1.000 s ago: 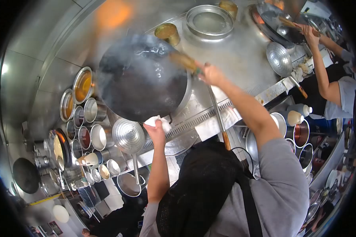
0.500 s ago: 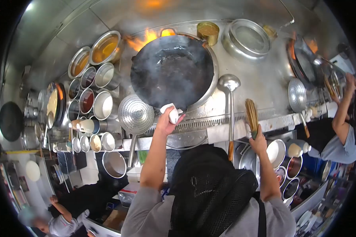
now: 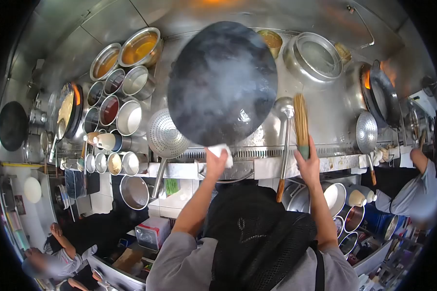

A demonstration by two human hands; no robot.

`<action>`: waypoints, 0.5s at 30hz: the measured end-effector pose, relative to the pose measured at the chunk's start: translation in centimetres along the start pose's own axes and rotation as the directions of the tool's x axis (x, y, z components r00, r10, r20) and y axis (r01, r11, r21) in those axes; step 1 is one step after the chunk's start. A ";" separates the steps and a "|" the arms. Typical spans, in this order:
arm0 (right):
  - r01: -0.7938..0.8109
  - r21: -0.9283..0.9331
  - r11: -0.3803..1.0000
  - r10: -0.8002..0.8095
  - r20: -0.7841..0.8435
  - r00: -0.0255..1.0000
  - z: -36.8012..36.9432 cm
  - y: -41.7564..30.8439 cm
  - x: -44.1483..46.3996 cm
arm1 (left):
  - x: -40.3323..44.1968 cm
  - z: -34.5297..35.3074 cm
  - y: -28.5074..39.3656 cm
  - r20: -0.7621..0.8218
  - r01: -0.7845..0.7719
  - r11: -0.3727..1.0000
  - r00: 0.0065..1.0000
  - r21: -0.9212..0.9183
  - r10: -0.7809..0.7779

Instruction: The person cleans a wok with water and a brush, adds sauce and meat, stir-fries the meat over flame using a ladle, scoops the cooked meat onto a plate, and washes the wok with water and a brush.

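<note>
My left hand (image 3: 215,164) is closed on the near edge of a large black wok (image 3: 218,92), with a folded white cloth (image 3: 223,151) between hand and metal. The wok is raised and tilted, its dark inside facing me, and smoke drifts across it. In my right hand (image 3: 307,165) is a bamboo wok brush (image 3: 301,121), bristles pointing up and away, fingers wrapped round its green-bound end. Just left of the brush lies a long steel ladle (image 3: 286,140) with a wooden handle end. A perforated skimmer (image 3: 168,133) rests left of the wok.
Several steel pots of sauces (image 3: 109,109) stand at the left, with two bowls of orange liquid (image 3: 140,47) behind. A tin (image 3: 271,41) and a lidded steel pot (image 3: 318,56) sit at the back right. Another wok (image 3: 379,92) has flames beside it. A co-worker (image 3: 412,186) stands right.
The wok has been lifted and tilted up towards me; the flames behind it no longer show. My right hand has moved the brush slightly left and up, now more upright beside the ladle.
</note>
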State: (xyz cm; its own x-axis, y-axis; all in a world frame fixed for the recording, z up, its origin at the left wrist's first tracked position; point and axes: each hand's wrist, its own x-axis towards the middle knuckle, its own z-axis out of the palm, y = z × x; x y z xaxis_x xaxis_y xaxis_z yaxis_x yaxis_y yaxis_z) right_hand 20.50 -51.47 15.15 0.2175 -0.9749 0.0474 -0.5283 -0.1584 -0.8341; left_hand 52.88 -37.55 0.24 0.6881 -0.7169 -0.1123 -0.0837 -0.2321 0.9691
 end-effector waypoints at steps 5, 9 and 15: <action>0.034 0.445 0.895 -0.128 0.184 0.975 10.5 -9.7 5.4 | -3.2 0.1 1.9 0.210 0.064 0.926 0.966 0.371 -0.151; 0.366 -0.306 0.879 -0.039 0.718 0.695 10.0 0.8 5.3 | -1.5 0.9 4.2 0.045 -0.336 0.853 0.937 0.399 0.347; 0.573 -0.610 0.547 -0.666 0.098 0.740 -5.8 -8.7 25.7 | 7.2 -0.6 5.3 0.084 0.145 0.975 0.988 -0.166 -0.132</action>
State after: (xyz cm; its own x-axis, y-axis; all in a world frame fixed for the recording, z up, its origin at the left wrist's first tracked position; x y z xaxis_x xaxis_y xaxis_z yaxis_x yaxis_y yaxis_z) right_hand 25.94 -76.04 26.81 0.5928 -0.6003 0.5369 -0.6650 -0.7409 -0.0941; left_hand 57.80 -43.51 4.70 0.6303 -0.7324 -0.2576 0.1378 -0.2210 0.9655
